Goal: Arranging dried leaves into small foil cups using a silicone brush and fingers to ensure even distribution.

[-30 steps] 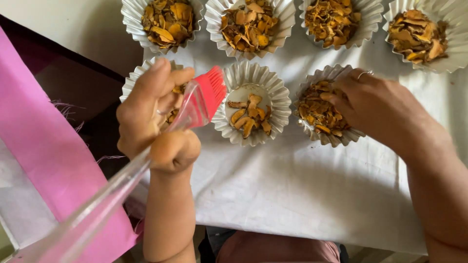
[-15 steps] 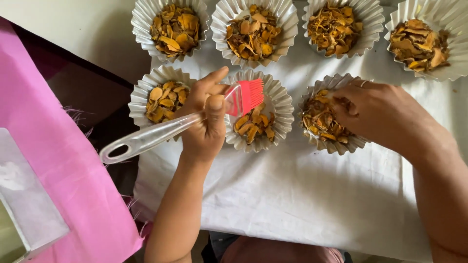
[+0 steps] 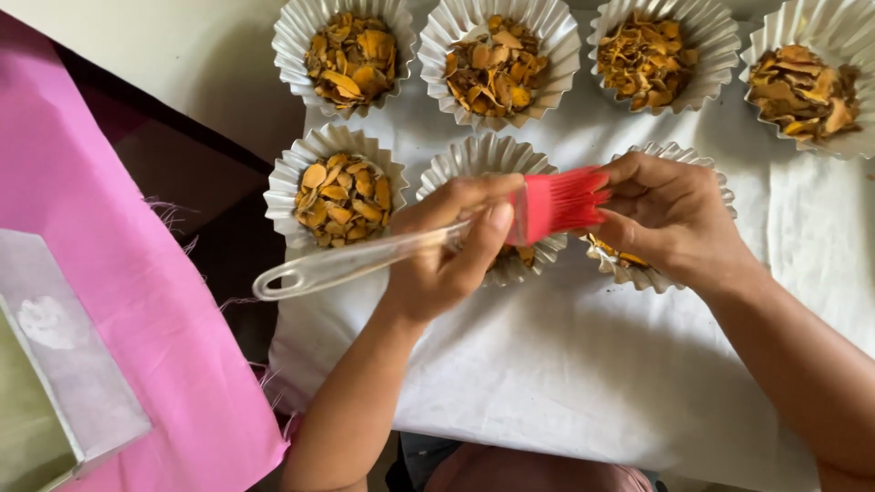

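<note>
My left hand [image 3: 451,246] grips a pastry brush [image 3: 365,258] with a clear handle and red silicone bristles [image 3: 556,202]. The bristles hang over the gap between the middle front paper cup [image 3: 488,159] and the right front cup [image 3: 638,273], both holding orange-brown dried slices. My right hand [image 3: 670,219] lies over the right front cup, and its fingertips touch the bristle tips. Most of that cup's contents are hidden under the hand.
A left front cup [image 3: 339,196] and several back-row cups [image 3: 351,55] [image 3: 497,59] [image 3: 649,50] [image 3: 807,87] of the same slices stand on a white cloth [image 3: 565,383]. A pink cloth [image 3: 118,273] and a pale flat box [image 3: 55,364] lie at the left.
My left hand has carried the brush rightward from the left front cup across the middle cup. My right hand has lifted its fingers to meet the bristles.
</note>
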